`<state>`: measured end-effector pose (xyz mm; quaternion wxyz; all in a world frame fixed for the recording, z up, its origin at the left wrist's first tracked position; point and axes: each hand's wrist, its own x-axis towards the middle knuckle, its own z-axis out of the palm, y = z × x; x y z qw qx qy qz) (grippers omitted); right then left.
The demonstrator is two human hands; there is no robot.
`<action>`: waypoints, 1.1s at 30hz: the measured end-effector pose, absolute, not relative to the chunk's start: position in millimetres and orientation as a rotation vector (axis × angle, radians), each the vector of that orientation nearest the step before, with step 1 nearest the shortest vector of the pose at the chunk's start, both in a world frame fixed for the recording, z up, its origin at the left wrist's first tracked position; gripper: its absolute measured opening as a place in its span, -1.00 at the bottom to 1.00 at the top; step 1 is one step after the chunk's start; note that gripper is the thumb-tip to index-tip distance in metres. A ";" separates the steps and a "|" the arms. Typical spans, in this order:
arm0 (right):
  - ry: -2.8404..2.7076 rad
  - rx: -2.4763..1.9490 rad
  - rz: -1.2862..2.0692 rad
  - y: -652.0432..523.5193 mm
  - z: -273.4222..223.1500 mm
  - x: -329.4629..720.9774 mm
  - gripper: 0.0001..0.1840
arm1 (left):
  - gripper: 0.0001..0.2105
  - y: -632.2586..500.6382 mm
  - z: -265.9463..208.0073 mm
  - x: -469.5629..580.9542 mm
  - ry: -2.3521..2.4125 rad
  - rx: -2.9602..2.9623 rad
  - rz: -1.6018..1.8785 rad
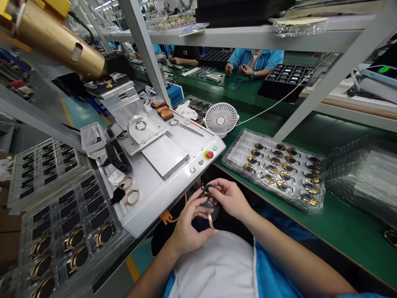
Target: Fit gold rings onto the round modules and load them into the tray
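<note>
Close to my body, my left hand (190, 225) curls around a gold-coloured ring (211, 219), seen nearly edge-on between its thumb and fingers. My right hand (232, 199) pinches a small round black part (209, 189) just above the ring, its thumb lying over it. Fingertips of my left hand reach up beside that black part. The fingers partly cover both pieces, so fine detail is hidden. To the right, a clear plastic tray (231, 159) carries rows of round black-and-gold parts with short tails. Two more gold rings (132, 198) lie on the white machine's left side.
The white machine (151, 211) has a red stop button (210, 155) and a metal fixture (139, 128). A white fan (221, 119) stands behind it. Stacked trays (70, 207) hold round gold-rimmed pieces at left. Empty-looking clear trays (362, 174) are stacked right. A co-worker (257, 62) sits opposite.
</note>
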<state>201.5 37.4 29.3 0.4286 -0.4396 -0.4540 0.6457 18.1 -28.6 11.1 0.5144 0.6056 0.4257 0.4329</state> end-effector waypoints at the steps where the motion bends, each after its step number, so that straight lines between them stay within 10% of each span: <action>1: -1.136 -1.106 1.614 37.3 29.8 200.4 -0.65 | -0.27 -29.3 9.5 17.9 1.030 1.498 1.044; 16: -0.973 -1.041 1.777 38.5 26.6 210.5 -0.52 | -0.25 -22.0 7.5 7.1 1.080 2.264 0.805; 33: -0.817 -1.016 2.014 13.8 52.4 181.4 -0.48 | -0.51 -14.8 -10.7 10.2 0.713 1.010 1.420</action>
